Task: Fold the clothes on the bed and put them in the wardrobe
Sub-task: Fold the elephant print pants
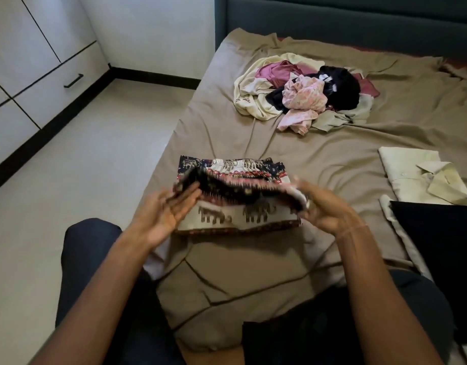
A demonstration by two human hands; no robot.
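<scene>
Elephant-print garment [235, 214] shown half folded on the bed [332, 138], at its near edge. The left hand [165, 214] is laid open against its left end; the right hand [325, 206] is blurred, so its grip cannot be told. Both ends should be carried over level and the edges matched.

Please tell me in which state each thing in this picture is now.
Garment: half folded, top layer lifted between both hands.
Left hand: fingers straight, under the garment's left end.
Right hand: blurred, holds the garment's right end.
Pile: crumpled, unfolded.
Shirt: folded, flat on the bed.
Black cloth: lies flat, seemingly folded.
Wardrobe: doors shut.
Drawer: shut.
</scene>
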